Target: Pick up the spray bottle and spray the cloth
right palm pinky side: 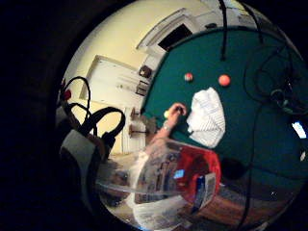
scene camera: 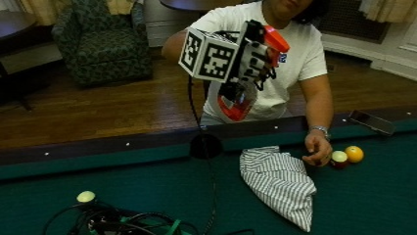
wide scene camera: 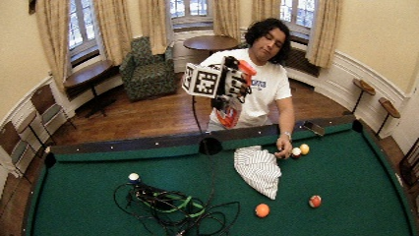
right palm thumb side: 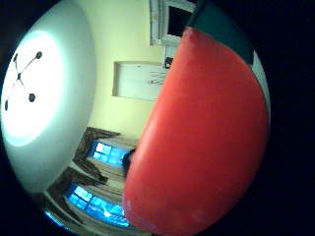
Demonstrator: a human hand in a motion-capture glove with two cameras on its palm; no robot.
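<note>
The gloved right hand point(scene camera: 251, 51) is wrapped around the spray bottle point(scene camera: 242, 93), lifted high in front of the chest, orange head point(scene camera: 275, 40) on top, clear body hanging down below the fingers. The bottle's long axis runs near upright, slightly tilted. Down on the green felt point(scene camera: 365, 196) lies the striped cloth point(scene camera: 277, 181), below the grip and a little towards the bare left hand point(scene camera: 318, 149), which rests by two balls point(scene camera: 346, 155). By my reading, the nozzle has to tip down toward that cloth before any squeeze.
</note>
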